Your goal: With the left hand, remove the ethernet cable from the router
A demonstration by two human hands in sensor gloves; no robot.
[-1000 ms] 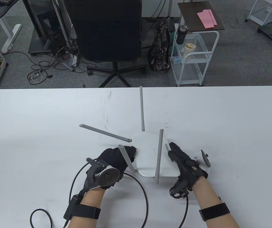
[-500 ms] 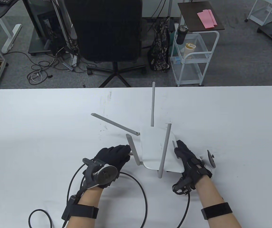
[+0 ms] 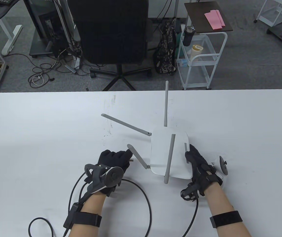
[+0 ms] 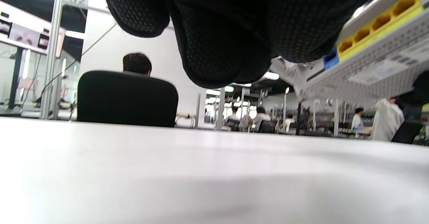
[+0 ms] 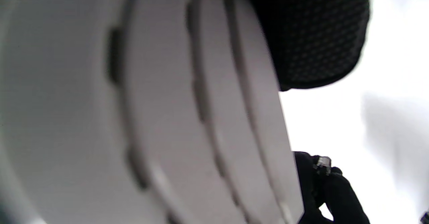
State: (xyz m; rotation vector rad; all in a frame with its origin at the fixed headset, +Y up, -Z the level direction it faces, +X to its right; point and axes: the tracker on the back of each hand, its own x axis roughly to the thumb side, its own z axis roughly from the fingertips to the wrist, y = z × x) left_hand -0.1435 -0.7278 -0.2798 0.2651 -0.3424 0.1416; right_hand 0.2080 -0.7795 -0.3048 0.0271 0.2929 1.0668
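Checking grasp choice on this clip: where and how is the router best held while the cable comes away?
By the router's right edge, from the right, as the right hand does; its ports face left toward the left hand, and the antennas likely give poor purchase.

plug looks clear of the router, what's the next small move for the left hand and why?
Probably draw the left hand a little further left and set the plug down on the table. The table view shows a gap between that hand's fingertips and the router, the left wrist view shows the yellow ports with nothing in them, and the right hand holds the router's right edge.
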